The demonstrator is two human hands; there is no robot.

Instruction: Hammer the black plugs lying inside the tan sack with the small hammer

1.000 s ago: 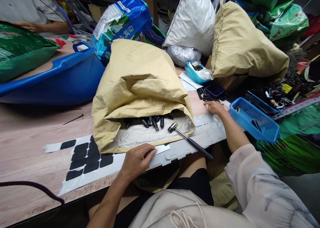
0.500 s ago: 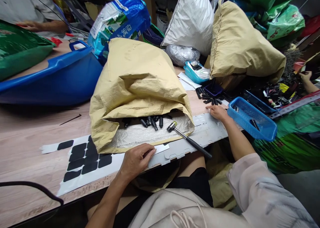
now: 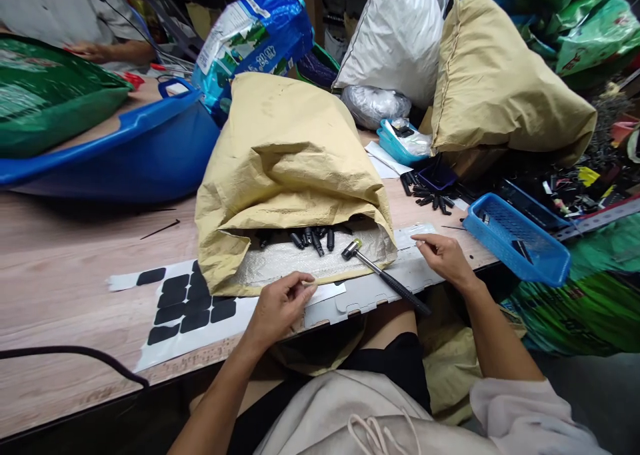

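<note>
My left hand [image 3: 277,305] rests at the table's near edge with its fingers curled, pinching the lip of the tan paper sack [image 3: 287,162] above a white strip. The sack lies on its side with its mouth open toward me, and several small black parts [image 3: 313,238] spill out of it. My right hand [image 3: 443,255] hovers over the grey foam mat [image 3: 400,268], fingers pinched on something too small to name. A small hammer [image 3: 383,275] lies between my hands, head toward the sack. A white sheet of black oval stickers [image 3: 185,305] lies left of my left hand.
A blue plastic basket [image 3: 517,238] hangs over the table's right edge. More black parts [image 3: 430,192] lie behind it. A blue tub [image 3: 115,155], a green bag [image 3: 45,105], another tan sack [image 3: 500,82] and a white sack [image 3: 395,35] crowd the back. Another person's arm [image 3: 107,52] shows far left.
My right hand has drawn back from the pile of black parts near the basket toward me, and now sits pinched over the foam mat. My left hand has lifted slightly, pinching the sack's lip.
</note>
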